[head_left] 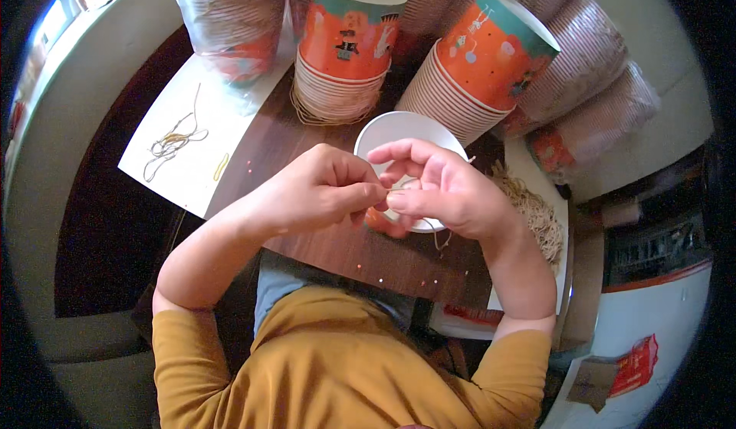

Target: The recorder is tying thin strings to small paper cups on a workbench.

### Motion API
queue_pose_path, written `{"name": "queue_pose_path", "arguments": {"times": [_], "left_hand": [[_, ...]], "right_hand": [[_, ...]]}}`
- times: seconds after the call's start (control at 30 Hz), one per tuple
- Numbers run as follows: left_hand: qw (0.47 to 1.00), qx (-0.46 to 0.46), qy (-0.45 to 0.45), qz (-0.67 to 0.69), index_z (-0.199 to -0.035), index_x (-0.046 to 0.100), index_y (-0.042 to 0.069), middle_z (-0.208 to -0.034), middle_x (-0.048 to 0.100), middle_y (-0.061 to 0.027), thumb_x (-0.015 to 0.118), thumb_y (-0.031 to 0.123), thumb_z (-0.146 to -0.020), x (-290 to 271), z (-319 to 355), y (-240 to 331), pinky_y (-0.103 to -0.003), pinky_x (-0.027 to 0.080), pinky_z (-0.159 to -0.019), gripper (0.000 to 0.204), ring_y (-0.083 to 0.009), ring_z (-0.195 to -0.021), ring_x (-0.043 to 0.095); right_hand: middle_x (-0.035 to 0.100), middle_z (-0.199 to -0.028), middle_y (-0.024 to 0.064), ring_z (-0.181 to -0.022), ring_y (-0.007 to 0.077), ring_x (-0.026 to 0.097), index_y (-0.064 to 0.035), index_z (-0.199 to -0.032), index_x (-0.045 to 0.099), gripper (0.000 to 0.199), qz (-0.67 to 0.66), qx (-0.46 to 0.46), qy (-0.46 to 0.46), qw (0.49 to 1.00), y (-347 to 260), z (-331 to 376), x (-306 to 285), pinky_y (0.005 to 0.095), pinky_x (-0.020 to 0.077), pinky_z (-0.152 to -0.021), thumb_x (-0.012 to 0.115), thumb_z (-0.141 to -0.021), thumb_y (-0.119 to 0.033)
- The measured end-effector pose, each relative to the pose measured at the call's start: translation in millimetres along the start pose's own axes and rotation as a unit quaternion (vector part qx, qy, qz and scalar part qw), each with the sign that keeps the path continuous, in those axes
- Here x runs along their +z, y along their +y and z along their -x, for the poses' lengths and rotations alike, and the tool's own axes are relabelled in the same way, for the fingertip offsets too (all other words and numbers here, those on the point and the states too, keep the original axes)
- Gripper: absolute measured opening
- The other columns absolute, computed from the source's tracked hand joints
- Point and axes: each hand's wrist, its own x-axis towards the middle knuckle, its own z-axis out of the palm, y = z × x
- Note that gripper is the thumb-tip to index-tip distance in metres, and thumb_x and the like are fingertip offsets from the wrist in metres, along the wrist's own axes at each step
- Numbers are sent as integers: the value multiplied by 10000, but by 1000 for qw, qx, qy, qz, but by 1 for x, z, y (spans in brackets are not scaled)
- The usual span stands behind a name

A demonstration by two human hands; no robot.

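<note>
My left hand (333, 187) and my right hand (437, 191) meet fingertip to fingertip over a paper cup (378, 130). Both pinch between thumb and index finger at what looks like a thin pale string, mostly hidden by the fingers. The right hand's other fingers curve loosely above. Tilted with its white inside toward me, the cup shows a bit of orange outer wall below my fingers. A loose string end (441, 239) hangs below my right hand, and another short end sticks out by the cup's right rim.
Behind stand two upside-down stacks of orange and green paper cups, left (349, 38) and right (491, 46); wrapped stacks (575, 53) lie farther back. Tangled string (172, 147) rests on white paper at left, a string bundle (537, 214) at right. Small beads dot the brown table (322, 249).
</note>
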Motion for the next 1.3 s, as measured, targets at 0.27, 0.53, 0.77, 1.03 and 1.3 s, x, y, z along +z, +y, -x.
{"name": "queue_pose_path", "arguments": {"times": [0.27, 0.53, 0.77, 1.03, 1.3], "left_hand": [[999, 27, 39, -8, -893, 680, 8, -715, 642, 10, 596, 239, -940, -2, 2, 5, -208, 423, -526, 250, -53, -613, 568], [907, 142, 217, -332, -1023, 651, 44, -910, 584, -131, 695, 73, -769, 5, 15, -23, -302, 515, -655, 259, -233, -711, 627], [818, 318, 189, -441, -1041, 603, 81, -1133, 532, -131, 692, 65, -725, 5, 3, -50, -387, 504, -771, 329, -283, -919, 608], [744, 429, 188, -476, -965, 606, 41, -954, 583, -95, 696, 44, -709, 2, 16, -87, -345, 470, -676, 271, -215, -746, 568], [716, 394, 362, -447, -941, 634, 52, -1018, 584, -138, 695, -17, -634, 10, 28, -133, -332, 470, -606, 321, -226, -700, 575]], "right_hand": [[654, -861, 28, -774, 67, 583, 11, -930, 650, 112, 114, -71, 67, 989, 5, -5, 1, 222, 482, -710, 641, -893, -94], [606, -795, -45, -694, 11, 516, -26, -857, 668, 44, 148, 46, 70, 985, 17, 0, -29, 179, 424, -621, 679, -841, -66], [609, -914, 96, -790, 231, 626, -50, -836, 647, 73, 400, -146, -19, 905, 24, 30, -14, 302, 509, -701, 685, -786, -87], [606, -965, 145, -597, 166, 485, -13, -810, 621, 105, 747, -307, 115, 578, 85, 52, 36, 254, 409, -499, 588, -765, -102], [620, -927, 151, -562, 151, 405, 5, -763, 641, 96, 768, -361, 115, 516, 105, 51, 39, 246, 334, -453, 607, -694, -52]]}}
